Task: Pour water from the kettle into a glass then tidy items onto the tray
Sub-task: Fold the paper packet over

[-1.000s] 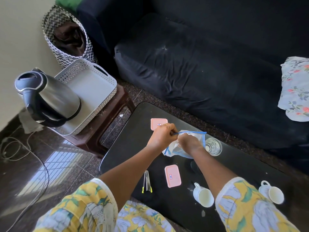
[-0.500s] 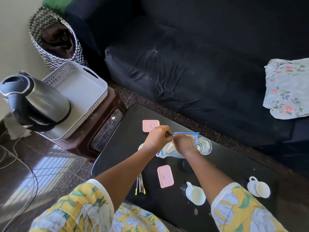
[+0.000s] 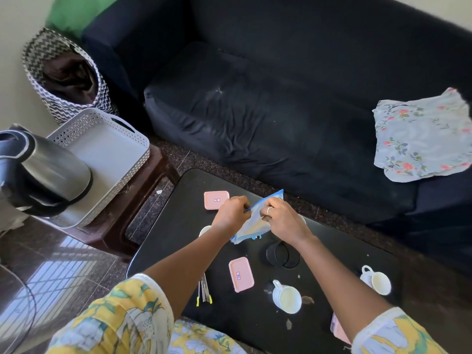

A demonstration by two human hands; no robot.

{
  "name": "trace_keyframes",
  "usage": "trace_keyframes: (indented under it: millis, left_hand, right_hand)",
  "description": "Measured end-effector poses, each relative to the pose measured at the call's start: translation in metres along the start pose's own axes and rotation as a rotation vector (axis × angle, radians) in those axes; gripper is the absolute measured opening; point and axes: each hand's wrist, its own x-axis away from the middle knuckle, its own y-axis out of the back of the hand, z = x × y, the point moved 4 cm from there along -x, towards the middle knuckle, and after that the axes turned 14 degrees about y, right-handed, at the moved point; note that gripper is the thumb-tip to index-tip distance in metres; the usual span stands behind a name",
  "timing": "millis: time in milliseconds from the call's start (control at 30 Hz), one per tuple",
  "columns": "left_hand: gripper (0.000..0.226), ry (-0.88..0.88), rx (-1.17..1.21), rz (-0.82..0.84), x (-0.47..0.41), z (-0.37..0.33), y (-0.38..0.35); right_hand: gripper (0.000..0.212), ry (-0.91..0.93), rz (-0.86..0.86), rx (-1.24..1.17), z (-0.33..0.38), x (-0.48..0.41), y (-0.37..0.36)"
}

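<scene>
Left hand (image 3: 233, 212) and right hand (image 3: 283, 221) each pinch the blue zip edge of the bag (image 3: 251, 227), held above the counter (image 3: 178, 226), right of the tray (image 3: 102, 154). This appears to be sealing: keep the edge taut and press along its whole length. The kettle (image 3: 43, 169) stands at the tray's left.

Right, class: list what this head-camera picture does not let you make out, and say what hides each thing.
All in the head view:
The kettle: cut by the left edge and blurred; water level unseen.
The zip bag: contents hidden by the left hand and right hand gripping it.
The white round item: mostly behind the left forearm.
The near pink item: mostly under the right sleeve.
The far lid's label: too small to read.
</scene>
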Motion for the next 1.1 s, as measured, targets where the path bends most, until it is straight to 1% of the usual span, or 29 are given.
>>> trace_keyframes:
  millis: [100, 167, 233, 300, 333, 400, 467, 500, 567, 633, 700, 733, 767, 800, 867, 900, 933, 967, 1000, 1033, 1067, 1100]
  left_hand:
    - [0.022, -0.01, -0.007, 0.029, 0.0, -0.003, 0.001]
    - [0.03, -0.021, 0.04, 0.085, 0.002, -0.004, 0.002]
    - [0.036, -0.052, 0.01, 0.132, 0.004, -0.004, 0.001]
    - [0.039, -0.063, -0.079, 0.161, 0.007, -0.006, 0.0]
    - [0.036, -0.055, -0.124, 0.165, 0.008, -0.007, 0.0]
    - [0.032, -0.043, -0.112, 0.159, 0.009, -0.008, -0.001]
    - [0.043, -0.052, -0.05, 0.158, 0.01, -0.008, -0.003]
    - [0.045, -0.042, -0.022, 0.162, 0.01, -0.007, -0.005]
    - [0.046, 0.004, 0.073, 0.157, 0.01, -0.007, -0.006]
    - [0.044, 0.089, 0.235, 0.193, 0.011, -0.008, -0.006]
    - [0.039, 0.145, 0.418, 0.261, 0.014, -0.011, -0.008]
    - [0.038, 0.152, 0.498, 0.279, 0.014, -0.012, -0.008]
    - [0.042, 0.157, 0.564, 0.291, 0.014, -0.011, -0.01]
    - [0.054, 0.173, 0.606, 0.298, 0.014, -0.011, -0.01]
    - [0.089, 0.221, 0.624, 0.316, 0.009, -0.007, -0.016]
    - [0.097, 0.232, 0.609, 0.318, 0.006, -0.005, -0.019]
    - [0.095, 0.225, 0.596, 0.319, 0.004, -0.004, -0.02]
    - [0.084, 0.212, 0.586, 0.32, 0.004, -0.006, -0.019]
    - [0.067, 0.201, 0.565, 0.318, 0.006, -0.008, -0.016]
    - [0.053, 0.194, 0.533, 0.313, 0.005, -0.008, -0.016]
    - [0.044, 0.194, 0.507, 0.299, 0.005, -0.008, -0.016]
    - [0.04, 0.207, 0.49, 0.289, 0.005, -0.007, -0.017]
  right_hand:
    - [0.01, 0.023, -0.178, -0.105, 0.004, 0.002, 0.014]
    - [0.013, -0.029, -0.349, -0.21, 0.002, 0.003, 0.028]
    - [0.015, -0.158, -0.482, -0.391, -0.007, 0.005, 0.039]
    - [0.013, -0.363, -0.518, -0.691, -0.016, 0.01, 0.044]
    - [0.01, -0.42, -0.539, -0.817, -0.019, 0.011, 0.046]
    - [0.014, -0.465, -0.607, -0.903, -0.022, 0.014, 0.055]
    - [0.023, -0.516, -0.686, -0.919, -0.022, 0.018, 0.063]
    - [0.023, -0.552, -0.714, -0.922, -0.022, 0.02, 0.065]
    - [0.024, -0.645, -0.713, -0.955, -0.025, 0.022, 0.062]
    - [0.026, -0.761, -0.675, -1.075, -0.029, 0.022, 0.048]
    - [0.028, -0.866, -0.606, -1.153, -0.029, 0.023, 0.032]
    - [0.028, -0.895, -0.562, -1.153, -0.027, 0.024, 0.026]
    - [0.024, -0.913, -0.527, -1.135, -0.024, 0.024, 0.021]
    - [0.021, -0.922, -0.5, -1.115, -0.022, 0.024, 0.017]
    - [0.017, -0.93, -0.458, -1.063, -0.021, 0.025, 0.008]
    - [0.015, -0.93, -0.431, -1.03, -0.019, 0.024, 0.006]
    - [0.013, -0.93, -0.406, -1.004, -0.017, 0.023, 0.005]
    - [0.012, -0.93, -0.392, -0.996, -0.016, 0.022, 0.005]
    - [0.011, -0.931, -0.395, -1.004, -0.015, 0.022, 0.005]
    - [0.012, -0.932, -0.411, -1.02, -0.013, 0.021, 0.006]
    - [0.016, -0.936, -0.443, -1.045, -0.013, 0.022, 0.007]
    - [0.021, -0.95, -0.48, -1.084, -0.012, 0.023, 0.009]
